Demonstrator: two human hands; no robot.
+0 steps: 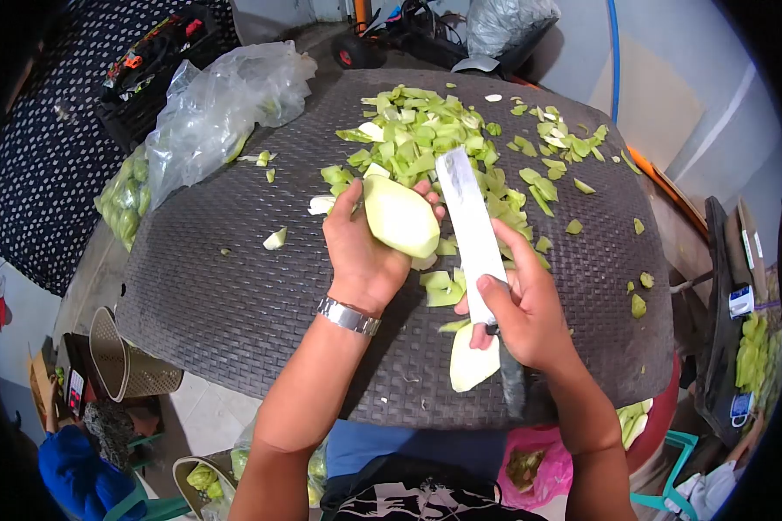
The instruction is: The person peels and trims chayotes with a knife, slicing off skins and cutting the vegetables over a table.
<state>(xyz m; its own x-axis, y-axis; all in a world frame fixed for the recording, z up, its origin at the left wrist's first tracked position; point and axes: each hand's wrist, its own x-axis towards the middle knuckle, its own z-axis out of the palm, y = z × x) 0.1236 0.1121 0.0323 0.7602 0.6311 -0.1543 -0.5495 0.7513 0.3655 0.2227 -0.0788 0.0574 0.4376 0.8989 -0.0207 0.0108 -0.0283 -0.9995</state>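
My left hand (369, 252), with a metal watch at the wrist, is palm up and closed around a peeled pale-green fruit (401, 217); its exact kind is unclear. In my right hand (530, 304) is a knife (469, 217), gripped near the base of its broad, pale blade. The blade points up and away, beside the fruit and apart from it. Its dark handle (513, 382) extends below the hand. Partly under my right hand lies another peeled pale piece (473, 365). Green peelings (430, 130) are heaped on the woven-pattern table (261, 339) beyond my hands.
A clear plastic bag (226, 113) lies at the table's left edge, next to bagged green produce (126, 195). More peelings (569, 139) are scattered right. A pink bag (539, 464) and a beige basket (139, 365) stand below. Another person in blue (78, 473) sits lower left.
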